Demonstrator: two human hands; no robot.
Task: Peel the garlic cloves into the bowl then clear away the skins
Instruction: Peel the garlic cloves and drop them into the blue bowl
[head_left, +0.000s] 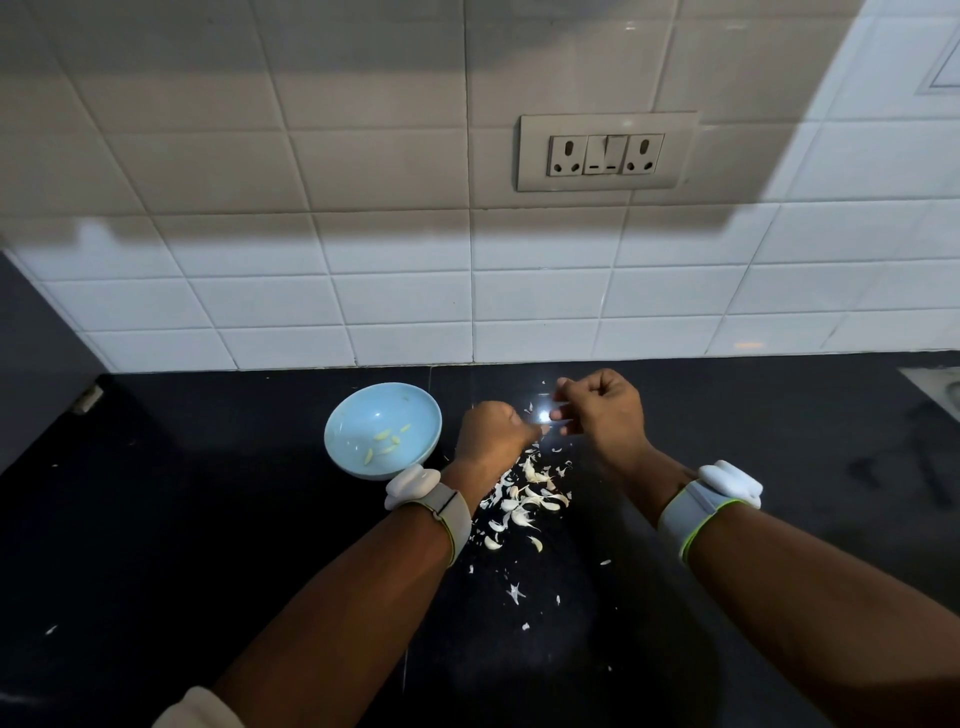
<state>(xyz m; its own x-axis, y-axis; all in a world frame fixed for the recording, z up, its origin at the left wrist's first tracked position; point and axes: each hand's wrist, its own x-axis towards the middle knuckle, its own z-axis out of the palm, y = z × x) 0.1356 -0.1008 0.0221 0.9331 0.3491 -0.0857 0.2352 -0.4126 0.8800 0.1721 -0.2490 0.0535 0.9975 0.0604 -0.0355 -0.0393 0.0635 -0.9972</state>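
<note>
Peeling under way: some cloves in the bowl, skins not yet cleared.

Nearest, loose skins (519, 506) lie heaped on the dark bench (208, 519), just right of the blue bowl (343, 415). Beyond the heap, the left hand (491, 434) and right hand (602, 410) are curled, pinching a clove (545, 429) between them, just right of the bowl. A few peeled cloves (384, 441) lie inside the bowl. Judging by this, clearing remains. Farther back, a wall socket (605, 153) sits above the bowl's right; nothing blocks the work.
</note>
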